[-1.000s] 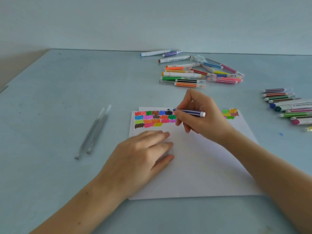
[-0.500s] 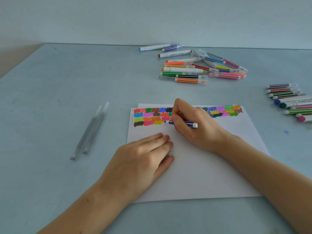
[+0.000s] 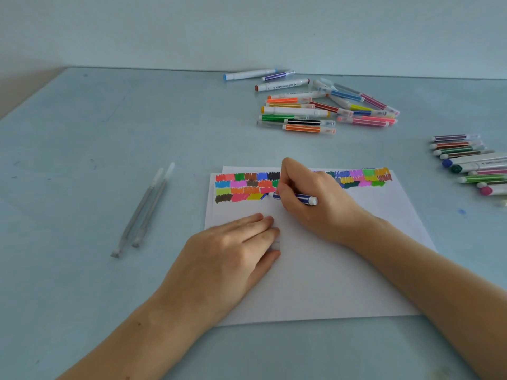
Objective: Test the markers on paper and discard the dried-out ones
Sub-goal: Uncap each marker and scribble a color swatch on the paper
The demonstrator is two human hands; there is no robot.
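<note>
right hand (image 3: 315, 204): fingers curled round a blue striped marker (image 3: 297, 199), pinch grip near the tip end; heel of hand rests on the paper (image 3: 329, 270).
blue striped marker: lies low and nearly flat, tip pointing to 9 o'clock, white end cap toward 3 o'clock; tip sits on the paper at the end of the bottom swatch row, where a fresh blue mark (image 3: 264, 196) shows just past the yellow swatch.
left hand (image 3: 227, 259): flat, palm down on the paper's left half, fingers straight and close together, pointing to about 2 o'clock (a small whitish bit shows between thumb and forefinger, cannot tell what it is).
paper: white sheet at table centre, a second sheet's edge peeking out behind at 12 o'clock.
colour swatches (image 3: 241, 186): rows of scribbled blocks along the paper's top edge, part hidden by the right hand.
marker pile (image 3: 315, 105): loose heap of capped markers at 12 to 1 o'clock from the paper, well apart from it.
marker row (image 3: 466, 160): second group at 3 o'clock, side by side, running off the frame edge.
two grey pens (image 3: 142, 212): lying together at 9 o'clock, slanted, apart from the paper.
table (image 3: 96, 133): pale blue top, small blue spot (image 3: 462, 212) at 3 o'clock.
</note>
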